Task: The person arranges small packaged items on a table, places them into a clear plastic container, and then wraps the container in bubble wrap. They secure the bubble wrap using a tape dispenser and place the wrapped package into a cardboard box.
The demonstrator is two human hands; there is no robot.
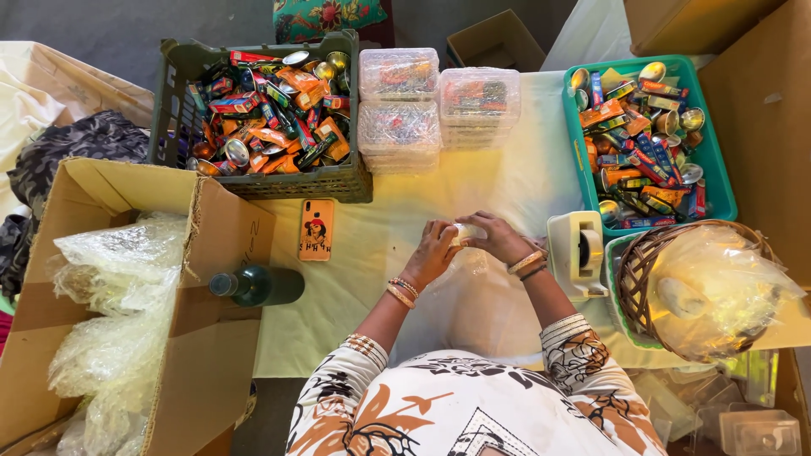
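A small pale roundish object (467,232), whitish and a little shiny, is between the fingertips of both hands, above the white cloth on the table. Fingers cover most of it, so its exact shape and material are not clear. A thin transparent plastic bag (470,262) hangs just under it, crumpled.

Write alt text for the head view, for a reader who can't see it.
Seen from above, a person's left hand and right hand meet over a white-covered table, holding a small pale item between them. A dark crate and a teal basket of colourful small packets flank stacked clear boxes; a tape dispenser stands beside the right wrist.
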